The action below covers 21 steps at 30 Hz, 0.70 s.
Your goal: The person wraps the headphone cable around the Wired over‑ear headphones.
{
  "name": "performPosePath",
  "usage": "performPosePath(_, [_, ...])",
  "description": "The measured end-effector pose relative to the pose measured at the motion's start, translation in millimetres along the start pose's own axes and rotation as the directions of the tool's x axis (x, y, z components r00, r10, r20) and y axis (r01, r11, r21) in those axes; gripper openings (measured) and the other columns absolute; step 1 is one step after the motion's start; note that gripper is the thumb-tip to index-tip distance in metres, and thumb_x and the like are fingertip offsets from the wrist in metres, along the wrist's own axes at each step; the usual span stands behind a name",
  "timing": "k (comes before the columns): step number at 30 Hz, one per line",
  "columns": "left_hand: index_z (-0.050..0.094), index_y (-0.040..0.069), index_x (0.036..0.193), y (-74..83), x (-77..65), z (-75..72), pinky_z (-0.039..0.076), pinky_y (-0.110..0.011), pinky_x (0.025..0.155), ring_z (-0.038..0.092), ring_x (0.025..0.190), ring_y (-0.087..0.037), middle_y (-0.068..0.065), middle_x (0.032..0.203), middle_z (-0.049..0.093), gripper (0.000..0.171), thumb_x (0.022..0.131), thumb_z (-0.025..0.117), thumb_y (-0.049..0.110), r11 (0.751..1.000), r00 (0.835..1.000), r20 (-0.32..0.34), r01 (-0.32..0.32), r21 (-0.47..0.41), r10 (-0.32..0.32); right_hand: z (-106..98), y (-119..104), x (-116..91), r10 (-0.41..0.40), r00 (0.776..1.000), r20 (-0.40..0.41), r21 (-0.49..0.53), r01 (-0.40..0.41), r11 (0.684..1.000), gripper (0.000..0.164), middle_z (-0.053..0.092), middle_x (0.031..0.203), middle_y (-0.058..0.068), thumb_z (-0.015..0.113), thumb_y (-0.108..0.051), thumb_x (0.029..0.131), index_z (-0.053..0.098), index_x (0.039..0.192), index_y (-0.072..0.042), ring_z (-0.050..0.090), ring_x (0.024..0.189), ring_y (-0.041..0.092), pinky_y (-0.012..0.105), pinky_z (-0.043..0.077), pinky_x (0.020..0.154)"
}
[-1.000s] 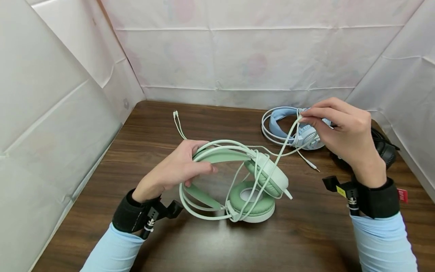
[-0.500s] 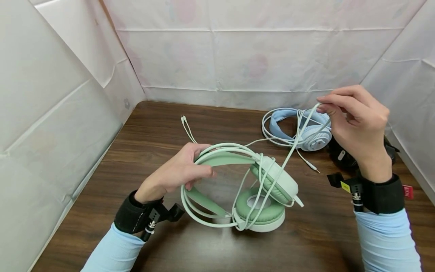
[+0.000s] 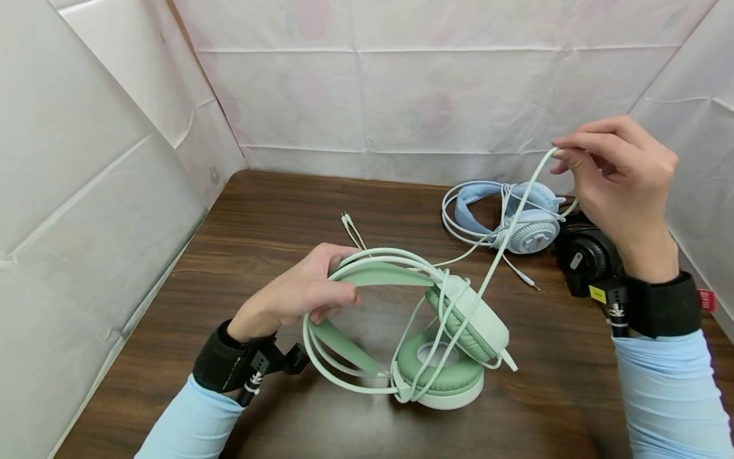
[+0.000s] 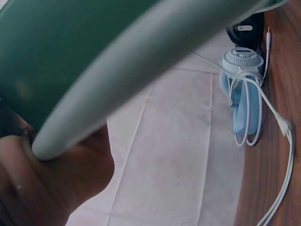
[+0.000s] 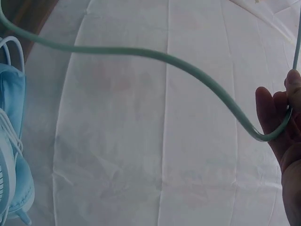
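Green over-ear headphones [image 3: 478, 319] lean over the front middle of the table, their pale cable wound around both ear cups. My left hand [image 3: 306, 287] grips them by the headband, thumb on the inner side. Up at the right, my right hand [image 3: 625, 172] pinches the headphone cable [image 3: 516, 220], which runs taut from the cups to the fingertips. In the right wrist view the cable [image 5: 197, 73] loops past the fingers of that hand [image 5: 282, 113]. The cable's two plugs [image 3: 350, 223] lie behind the headband on the table.
Blue headphones [image 3: 533, 229] with a wrapped cable rest at the back right, their plug [image 3: 524, 278] pointing forward. Beside them, black headphones [image 3: 587, 255] lie partly behind my right wrist. White sheeting [image 3: 367, 95] walls the table [image 3: 258, 217] at the back and sides.
My right hand has moved up and to the right, drawing the cable out straighter. The cable's plugs have slid rightward across the table. My left hand keeps its grip on the headband.
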<state>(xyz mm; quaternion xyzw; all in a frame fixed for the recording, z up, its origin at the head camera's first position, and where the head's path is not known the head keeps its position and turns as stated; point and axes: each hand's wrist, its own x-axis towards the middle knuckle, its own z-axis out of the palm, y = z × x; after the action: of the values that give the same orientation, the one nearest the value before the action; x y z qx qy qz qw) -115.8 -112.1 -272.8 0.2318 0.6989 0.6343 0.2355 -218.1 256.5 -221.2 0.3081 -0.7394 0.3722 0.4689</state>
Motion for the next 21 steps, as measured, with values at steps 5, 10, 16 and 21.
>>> performPosePath(5, [0.056, 0.001, 0.093, -3.4, 3.1, 3.1, 0.032, -0.024, 0.038, 0.034, 0.035, -0.008, 0.005, 0.05, 0.039, 0.013, 0.08, 0.057, 0.003, 0.999, 0.999, -0.005, 0.034, 0.0, -0.034, 4.7, 1.2, 5.1, 0.013, 1.0, 0.022, 0.017, -0.013, 1.0, 0.007, 0.065, 0.084, 0.029, 0.073, 0.003, 0.089, 0.079, 0.09, 0.005, 0.054, 0.073, -0.016, 0.005, 0.042, 0.068])
performPosePath(10, [0.059, 0.003, 0.096, -6.2, 4.7, 7.7, 0.035, -0.026, 0.039, 0.035, 0.036, -0.009, 0.006, 0.055, 0.042, 0.015, 0.082, 0.059, 0.007, 0.995, 0.995, -0.017, 0.094, 0.034, -0.094, 19.2, -12.1, 16.1, -0.031, 0.999, 0.039, 0.018, 0.031, 0.999, 0.007, 0.067, 0.083, 0.027, 0.077, -0.002, 0.088, 0.078, 0.087, 0.005, 0.048, 0.079, -0.012, 0.004, 0.037, 0.072])
performPosePath(16, [0.063, 0.006, 0.099, -5.8, 5.2, 10.1, 0.035, -0.026, 0.04, 0.035, 0.036, -0.01, 0.004, 0.052, 0.039, 0.019, 0.08, 0.062, 0.007, 0.992, 0.995, -0.002, 0.098, 0.08, -0.098, 31.6, -18.6, 26.7, -0.13, 0.979, 0.156, 0.029, 0.127, 0.991, 0.01, 0.069, 0.085, 0.022, 0.077, 0.008, 0.083, 0.078, 0.091, 0.003, 0.046, 0.08, -0.009, 0.005, 0.034, 0.073])
performPosePath(21, [0.063, 0.0, 0.105, -5.3, 1.9, 6.1, 0.033, -0.025, 0.038, 0.034, 0.034, -0.008, 0.005, 0.046, 0.037, 0.028, 0.077, 0.059, 0.0, 0.999, 0.998, 0.051, 0.035, 0.025, -0.036, 33.9, 0.6, 23.5, -0.134, 0.953, 0.273, 0.059, 0.123, 0.991, 0.014, 0.072, 0.085, 0.018, 0.077, 0.011, 0.082, 0.079, 0.092, 0.002, 0.05, 0.081, -0.015, 0.004, 0.038, 0.073])
